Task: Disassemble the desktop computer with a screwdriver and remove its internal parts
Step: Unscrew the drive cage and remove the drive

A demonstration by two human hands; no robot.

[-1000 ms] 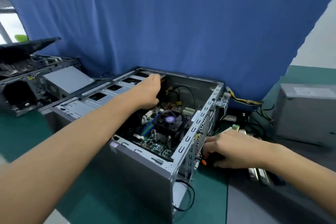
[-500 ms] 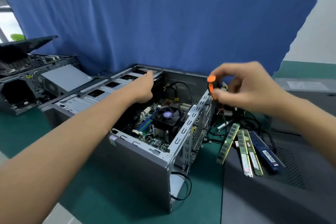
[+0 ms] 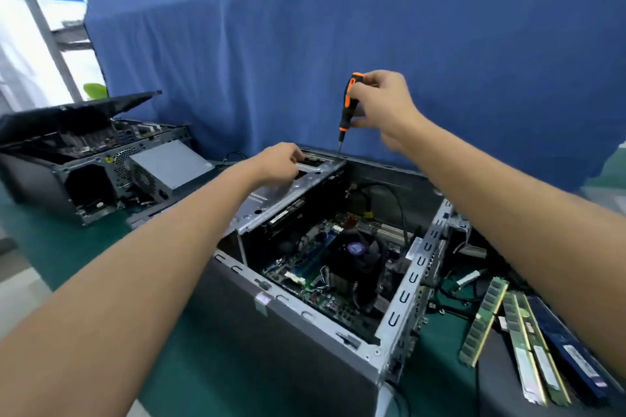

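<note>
The open desktop computer [image 3: 305, 325] lies on its side on the green desk [image 3: 78, 247] just before you, motherboard [image 3: 338, 267] exposed. Farther in, your left hand [image 3: 281, 162] presses the drive cage [image 3: 288, 193]; your right hand [image 3: 382, 108] grips the screwdriver [image 3: 349, 101] upright over its far corner. You appear to be starting on a cage screw: seat the tip squarely before turning.

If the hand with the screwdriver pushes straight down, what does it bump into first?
The right hand points the screwdriver downward. Its tip looks set to meet the far top edge of the silver drive cage in the open computer case, beside the left hand. Depth is unclear, so it may already touch.
</note>
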